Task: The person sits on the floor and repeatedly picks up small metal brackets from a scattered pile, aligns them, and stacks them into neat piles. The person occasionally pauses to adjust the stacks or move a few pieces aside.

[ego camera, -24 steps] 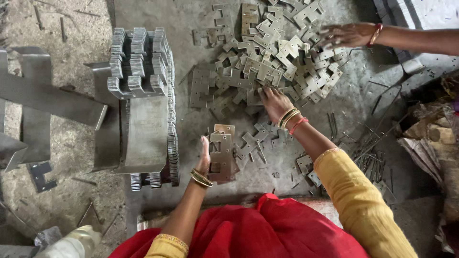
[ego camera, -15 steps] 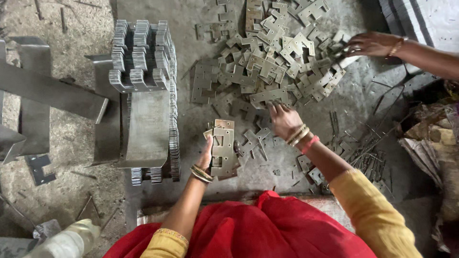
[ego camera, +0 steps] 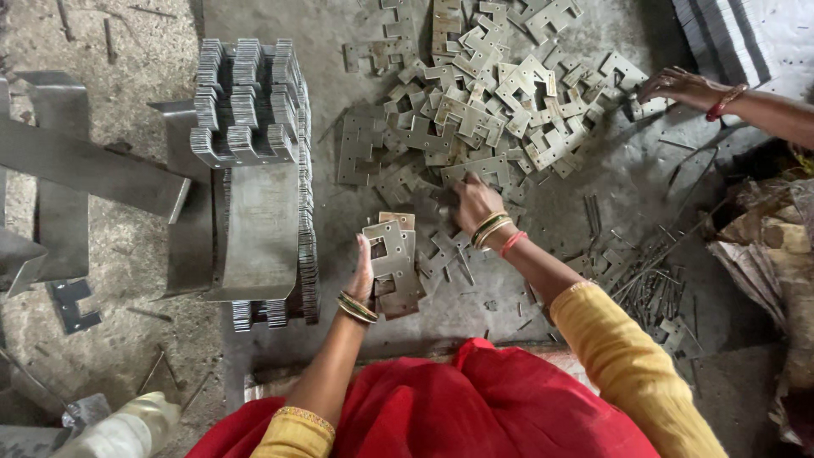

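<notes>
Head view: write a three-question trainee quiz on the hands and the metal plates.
1. True or false: the left hand holds a small stack of cut plates.
2. What does the right hand reach into? A) loose plate pile B) a bucket C) a drawer
3. Whose hand touches the pile's far right edge?

Key: 1 true. 2 A. 3 another person's, wearing a red bangle.

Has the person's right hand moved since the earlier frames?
Yes. The right hand has pulled back from the loose pile of plates toward the stack in the left hand.
</notes>
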